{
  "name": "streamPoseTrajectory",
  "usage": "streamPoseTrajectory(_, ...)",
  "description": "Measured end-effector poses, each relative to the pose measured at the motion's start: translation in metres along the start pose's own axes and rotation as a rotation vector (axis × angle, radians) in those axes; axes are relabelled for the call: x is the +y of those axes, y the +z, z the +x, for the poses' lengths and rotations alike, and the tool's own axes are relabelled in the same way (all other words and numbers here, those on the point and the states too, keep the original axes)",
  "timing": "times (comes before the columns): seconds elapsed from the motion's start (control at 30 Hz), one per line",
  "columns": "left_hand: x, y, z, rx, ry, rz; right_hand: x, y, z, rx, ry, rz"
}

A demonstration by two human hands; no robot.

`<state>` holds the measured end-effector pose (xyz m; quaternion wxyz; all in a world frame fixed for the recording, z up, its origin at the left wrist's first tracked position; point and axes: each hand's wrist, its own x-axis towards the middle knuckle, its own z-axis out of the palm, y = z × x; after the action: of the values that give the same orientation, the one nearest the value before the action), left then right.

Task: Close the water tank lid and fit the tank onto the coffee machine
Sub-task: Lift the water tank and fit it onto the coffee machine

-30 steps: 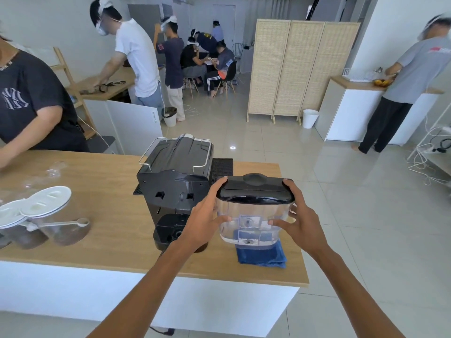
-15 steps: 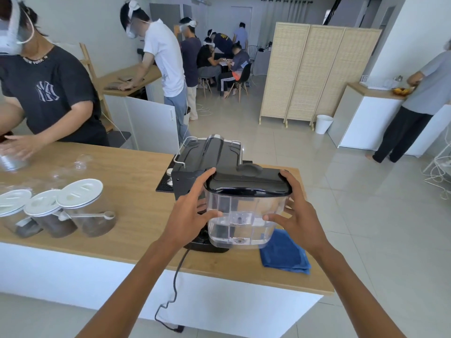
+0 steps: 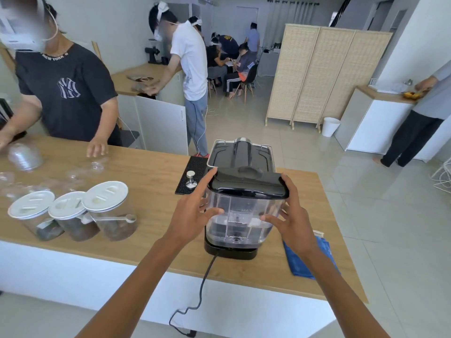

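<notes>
A bright open room with pale floor tiles is spreading out behind a long light-wood counter [image 3: 151, 181], where other people are working at other counters and a woven folding screen is standing at the back. On the counter, the black plastic coffee machine [image 3: 241, 154] is sitting with its back toward the camera wearer, its black power cord [image 3: 202, 284] trailing over the near edge.

The clear plastic water tank [image 3: 240, 215] with its glossy black lid [image 3: 246, 182] is sitting at the back of the machine, low against the black base; whether it is fully seated cannot be told. The lid is looking closed. The left hand [image 3: 192, 218] is cupping the tank's left wall, thumb up by the lid's corner, fingertips spread on the clear front. The right hand [image 3: 291, 215] is mirroring it on the right wall, grasping the tank between both palms.

Water is showing in the lower part, so the tank is probably moderately heavy and liable to slosh if tilted. Its walls are looking rigid and smooth, likely slippery, so holding both side walls below the lid rim seems the sound grip.

A "MAX" mark is readable on the tank's front. A nearby person's black shirt is reading "NEW YORK" at the collar above an "NY" emblem.

A blue folded cloth [image 3: 314, 259] is lying just right of the machine.
</notes>
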<state>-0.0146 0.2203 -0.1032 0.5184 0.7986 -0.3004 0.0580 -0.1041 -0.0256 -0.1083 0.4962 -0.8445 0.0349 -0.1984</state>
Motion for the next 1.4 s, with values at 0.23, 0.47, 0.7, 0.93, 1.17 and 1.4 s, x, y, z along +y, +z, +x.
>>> streamPoseTrajectory(0.23,-0.025,0.001,0.011,0.019,0.006,0.011,-0.002,0.016,0.007,0.022,0.005,-0.012)
streamPoseTrajectory(0.47,-0.042,0.004,0.020,0.013,-0.031,-0.011,0.000,0.027,0.008,0.064,0.028,-0.055)
streamPoseTrajectory(0.7,-0.047,0.007,0.015,0.041,-0.049,-0.069,0.001,0.037,0.006,0.094,0.038,-0.116)
streamPoseTrajectory(0.93,-0.049,0.009,0.014,0.071,-0.066,-0.103,0.006,0.039,0.006,0.118,0.042,-0.152)
streamPoseTrajectory(1.17,-0.054,0.009,0.014,0.059,-0.064,-0.121,0.010,0.041,0.006,0.109,0.065,-0.170)
streamPoseTrajectory(1.4,-0.069,0.016,0.001,0.036,-0.021,-0.064,0.023,0.050,-0.004,0.066,0.102,-0.075)
